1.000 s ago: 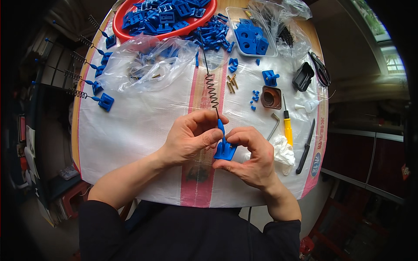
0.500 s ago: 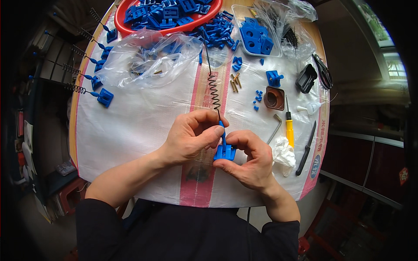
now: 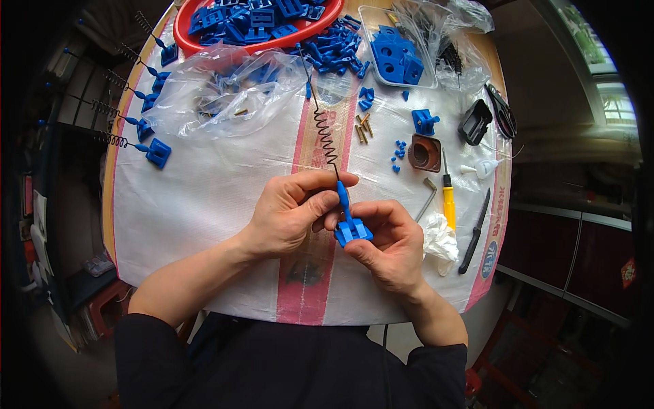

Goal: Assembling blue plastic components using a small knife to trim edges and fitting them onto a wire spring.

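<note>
Between my hands is a blue plastic clip-like base [image 3: 353,232] with a blue tapered stem [image 3: 343,195] rising from it. A black coiled spring wire [image 3: 324,133] runs up from the stem, leaning away to the left. My right hand [image 3: 392,249] pinches the base from the right, thumb at its near edge. My left hand [image 3: 293,211] is curled at the stem's left side, its index finger passing behind the stem and its thumb just left of it. Its other fingertips are partly hidden behind the stem and base.
A red basin [image 3: 320,28] of blue parts stands at the back, beside loose blue stems [image 3: 334,51] and a clear plastic bag [image 3: 197,88]. Similar spring assemblies [image 3: 159,153] line the left edge. At right lie a yellow screwdriver [image 3: 449,204], knife [image 3: 475,235], hex key [image 3: 427,198] and crumpled tissue [image 3: 441,242].
My left thumb has slid off the stem to its left. The base has tilted, showing more of its upper face, and the wire leans further left.
</note>
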{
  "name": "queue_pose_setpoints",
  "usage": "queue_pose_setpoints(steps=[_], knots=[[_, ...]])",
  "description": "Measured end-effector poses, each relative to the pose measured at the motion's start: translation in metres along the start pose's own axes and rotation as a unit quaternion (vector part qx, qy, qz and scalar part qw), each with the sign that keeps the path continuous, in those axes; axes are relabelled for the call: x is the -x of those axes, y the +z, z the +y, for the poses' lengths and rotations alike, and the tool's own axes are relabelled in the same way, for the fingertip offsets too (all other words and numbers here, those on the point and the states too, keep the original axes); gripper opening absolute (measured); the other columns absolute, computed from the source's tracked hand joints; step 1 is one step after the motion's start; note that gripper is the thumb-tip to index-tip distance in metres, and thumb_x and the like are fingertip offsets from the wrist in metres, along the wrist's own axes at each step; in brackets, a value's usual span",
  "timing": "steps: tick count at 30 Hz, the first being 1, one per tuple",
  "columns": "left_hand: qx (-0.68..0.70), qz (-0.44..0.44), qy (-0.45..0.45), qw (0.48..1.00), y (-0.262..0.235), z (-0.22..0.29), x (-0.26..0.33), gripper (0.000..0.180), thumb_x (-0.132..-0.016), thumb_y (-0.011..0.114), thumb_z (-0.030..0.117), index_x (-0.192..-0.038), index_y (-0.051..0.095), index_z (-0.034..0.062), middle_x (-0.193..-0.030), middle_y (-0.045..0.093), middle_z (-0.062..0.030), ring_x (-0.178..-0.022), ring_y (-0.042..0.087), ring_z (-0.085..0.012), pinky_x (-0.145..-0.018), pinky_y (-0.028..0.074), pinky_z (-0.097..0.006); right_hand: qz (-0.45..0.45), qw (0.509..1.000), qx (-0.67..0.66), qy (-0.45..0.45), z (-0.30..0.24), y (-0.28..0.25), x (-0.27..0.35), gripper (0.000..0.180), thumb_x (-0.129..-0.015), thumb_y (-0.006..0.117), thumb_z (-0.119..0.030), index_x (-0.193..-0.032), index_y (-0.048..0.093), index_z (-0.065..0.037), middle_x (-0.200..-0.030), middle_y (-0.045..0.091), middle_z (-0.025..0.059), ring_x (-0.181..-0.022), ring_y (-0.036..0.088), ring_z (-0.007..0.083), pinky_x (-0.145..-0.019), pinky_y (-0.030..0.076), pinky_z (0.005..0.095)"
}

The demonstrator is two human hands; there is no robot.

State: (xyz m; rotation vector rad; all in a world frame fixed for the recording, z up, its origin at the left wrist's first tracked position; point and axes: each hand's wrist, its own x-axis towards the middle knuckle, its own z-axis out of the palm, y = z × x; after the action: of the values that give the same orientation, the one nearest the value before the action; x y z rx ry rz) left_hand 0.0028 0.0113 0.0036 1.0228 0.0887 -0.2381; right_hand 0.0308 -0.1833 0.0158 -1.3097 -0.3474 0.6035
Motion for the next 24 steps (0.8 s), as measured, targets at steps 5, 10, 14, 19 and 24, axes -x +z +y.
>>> queue_pose_setpoints(steps=[5,10,14,19,24], knots=[[-0.024,-0.017,0.023,0.999,0.0001,0.0006,-0.0009,0.033,-0.099,0.051,0.005,-0.131,0.052,-0.0041,-0.093,0.061,-0.0035,-0.076,0.054,-0.007,-0.071,0.048,-0.022,-0.035,0.996,-0.075,0.013,-0.0027,-0.0039,-0.0023,0.042,-0.085,0.073,-0.002,-0.12,0.05,0.003,-0.114,0.064,0.0161,-0.108,0.061,0.0196,-0.094,0.05,0.0324],[-0.025,-0.015,0.019,0.999,-0.0002,0.001,-0.0003,0.034,-0.097,0.053,0.005,-0.131,0.052,-0.004,-0.095,0.061,-0.0042,-0.079,0.054,-0.0079,-0.073,0.049,-0.024,-0.026,0.995,-0.094,0.029,-0.0036,-0.0037,-0.0017,0.041,-0.086,0.072,-0.003,-0.12,0.05,0.004,-0.115,0.063,0.0149,-0.108,0.061,0.0184,-0.094,0.05,0.0315],[-0.03,-0.006,0.014,0.999,0.0018,0.0048,0.0013,0.036,-0.096,0.057,0.006,-0.13,0.052,-0.0032,-0.097,0.063,-0.0039,-0.083,0.057,-0.008,-0.076,0.05,-0.024,-0.014,0.995,-0.094,0.035,-0.0049,-0.0019,-0.0013,0.041,-0.086,0.071,-0.003,-0.12,0.051,0.005,-0.114,0.062,0.013,-0.106,0.061,0.0174,-0.093,0.05,0.0307],[-0.019,0.001,0.006,1.0,0.0029,0.0055,0.0013,0.036,-0.094,0.06,0.006,-0.129,0.054,-0.0022,-0.098,0.065,-0.0034,-0.087,0.06,-0.0081,-0.078,0.051,-0.024,-0.027,0.996,-0.081,0.034,-0.0008,-0.0063,-0.0007,0.037,-0.092,0.067,-0.009,-0.121,0.05,0.006,-0.113,0.062,0.0136,-0.105,0.062,0.0183,-0.093,0.051,0.0313],[-0.015,0.013,0.006,1.0,0.0004,0.0033,0.0005,0.033,-0.093,0.062,0.007,-0.124,0.056,-0.0016,-0.097,0.065,-0.0035,-0.087,0.061,-0.0078,-0.076,0.052,-0.024,-0.044,0.993,-0.097,0.047,0.0003,-0.0089,-0.0021,0.039,-0.1,0.053,-0.022,-0.126,0.048,0.007,-0.116,0.062,0.0165,-0.107,0.064,0.0223,-0.093,0.052,0.035]])
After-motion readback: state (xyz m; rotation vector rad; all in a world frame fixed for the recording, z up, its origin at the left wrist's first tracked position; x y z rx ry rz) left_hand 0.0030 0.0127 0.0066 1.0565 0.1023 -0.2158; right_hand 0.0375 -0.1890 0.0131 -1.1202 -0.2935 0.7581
